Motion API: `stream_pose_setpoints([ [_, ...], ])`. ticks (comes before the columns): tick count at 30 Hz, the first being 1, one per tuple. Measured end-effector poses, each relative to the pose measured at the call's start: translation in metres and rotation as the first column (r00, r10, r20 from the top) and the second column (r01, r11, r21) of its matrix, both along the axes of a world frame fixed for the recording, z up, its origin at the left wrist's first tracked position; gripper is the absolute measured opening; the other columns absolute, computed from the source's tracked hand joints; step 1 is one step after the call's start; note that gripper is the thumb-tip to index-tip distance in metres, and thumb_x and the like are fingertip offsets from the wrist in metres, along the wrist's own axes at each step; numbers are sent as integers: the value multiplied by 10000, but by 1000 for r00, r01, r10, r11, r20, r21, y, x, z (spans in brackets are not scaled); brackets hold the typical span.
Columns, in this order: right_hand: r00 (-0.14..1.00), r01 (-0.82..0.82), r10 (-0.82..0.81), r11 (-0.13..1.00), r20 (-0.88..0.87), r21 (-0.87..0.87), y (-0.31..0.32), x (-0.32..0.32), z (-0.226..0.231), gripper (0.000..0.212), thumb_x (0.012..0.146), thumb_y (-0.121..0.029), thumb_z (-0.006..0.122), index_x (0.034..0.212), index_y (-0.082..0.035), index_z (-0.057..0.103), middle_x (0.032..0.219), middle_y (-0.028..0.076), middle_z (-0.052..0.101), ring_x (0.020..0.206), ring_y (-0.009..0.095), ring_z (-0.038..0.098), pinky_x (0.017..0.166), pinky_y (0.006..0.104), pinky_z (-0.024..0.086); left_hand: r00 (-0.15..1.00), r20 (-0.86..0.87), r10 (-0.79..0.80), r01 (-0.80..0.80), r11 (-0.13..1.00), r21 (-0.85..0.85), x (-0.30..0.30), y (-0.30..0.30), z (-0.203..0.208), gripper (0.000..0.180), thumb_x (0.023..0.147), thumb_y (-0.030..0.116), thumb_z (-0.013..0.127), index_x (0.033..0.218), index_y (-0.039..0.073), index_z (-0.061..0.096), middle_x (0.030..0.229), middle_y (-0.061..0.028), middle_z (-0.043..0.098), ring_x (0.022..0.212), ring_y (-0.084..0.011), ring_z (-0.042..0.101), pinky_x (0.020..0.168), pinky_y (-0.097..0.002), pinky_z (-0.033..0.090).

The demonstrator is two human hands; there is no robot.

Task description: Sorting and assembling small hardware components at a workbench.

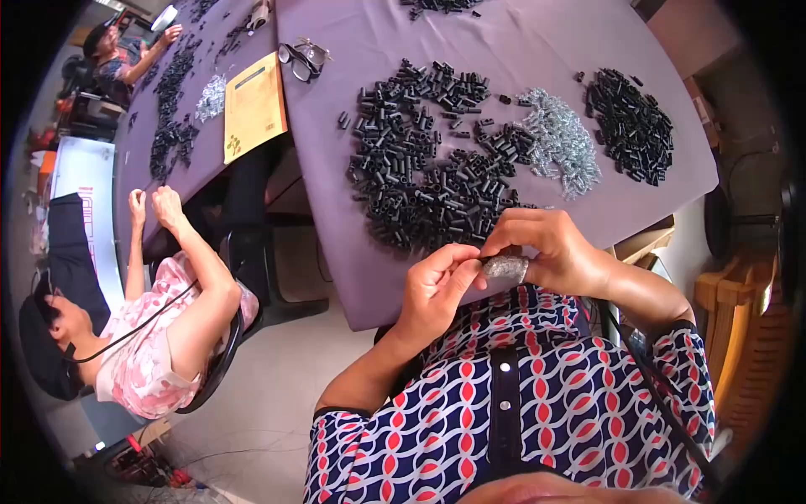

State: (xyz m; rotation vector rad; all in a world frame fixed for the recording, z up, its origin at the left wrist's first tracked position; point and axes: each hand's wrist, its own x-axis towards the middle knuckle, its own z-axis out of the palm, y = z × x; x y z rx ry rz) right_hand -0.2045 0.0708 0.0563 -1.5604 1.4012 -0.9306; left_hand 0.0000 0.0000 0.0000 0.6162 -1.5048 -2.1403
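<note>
My left hand (439,284) and my right hand (550,248) meet at the near edge of the purple-grey cloth-covered table (336,252). Thumb and fingers of the left are pinched together; whatever lies between its fingertips is too small to make out. A grey speckled piece (506,269) shows at the right hand's thumb, and I cannot tell whether it is held or wrapped round the thumb. The right fingers bend in against the left fingertips. Just beyond both hands spreads a large heap of short black tubular parts (395,189). Beside it lies a pile of small clear, shiny pieces (561,143).
Another black pile (631,126) lies toward the table's right edge. Eyeglasses (305,60) and a yellow envelope (256,109) lie to the left. A person in pink (168,336) sits at the left table, with another person (122,63) farther back. Wooden furniture (735,311) stands at right.
</note>
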Motion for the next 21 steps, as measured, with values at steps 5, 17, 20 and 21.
stream_pose_setpoints([
  [5,998,-20,13,992,-59,-127,-8,-1,-5,276,724,13,754,985,-29,677,899,96,649,820,279,658,706,338,530,992,-129,17,8,981,194,-2,-9,-7,172,975,53,600,1115,-47,616,924,-55,660,825,-109,628,784,-241,506],
  [17,993,-62,44,986,-111,-157,-10,2,-4,321,696,22,747,1006,-19,676,924,108,641,861,297,651,737,367,528,997,-74,16,-5,990,142,3,-6,-7,154,976,43,589,1100,-43,619,922,-63,662,810,-113,627,774,-244,513],
  [20,990,-55,26,977,-142,-208,-8,4,-4,335,684,-25,772,1005,-19,677,913,108,636,843,298,648,718,372,523,989,-121,83,-55,975,214,0,-5,-2,156,975,47,594,1097,-45,623,933,-67,669,807,-113,628,777,-243,516],
  [21,989,-57,27,976,-143,-211,-7,5,-4,335,684,-25,772,1005,-19,677,913,108,636,843,298,648,718,372,523,989,-123,84,-56,976,212,1,-6,-2,156,975,47,594,1097,-45,623,933,-67,669,807,-113,628,777,-243,516],
])
